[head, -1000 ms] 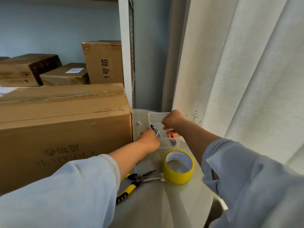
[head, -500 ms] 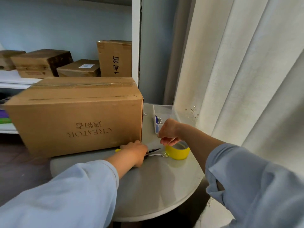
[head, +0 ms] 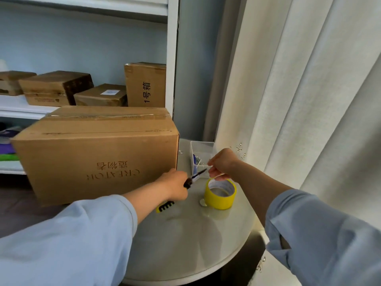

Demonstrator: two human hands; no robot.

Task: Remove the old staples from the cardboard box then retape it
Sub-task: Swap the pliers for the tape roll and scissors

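Indoors, round table [head: 185, 244], curtain [head: 309, 100], left hand [head: 175, 186] grips pliers [head: 193, 179], right hand [head: 221, 165] curled, contents unclear

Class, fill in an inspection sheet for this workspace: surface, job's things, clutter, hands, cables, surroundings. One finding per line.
Surface: round pale table, glossy.
Job's things: cardboard box on the table, flaps shut; yellow tape roll lying flat; pliers with yellow and black handles.
Clutter: clear plastic tray behind the tape, small bits inside.
Hands: left hand grips the pliers; right hand above the tape, fingers pinched, contents unclear.
Cables: nothing seen.
Surroundings: white shelf holding smaller boxes; cream curtain on the right.
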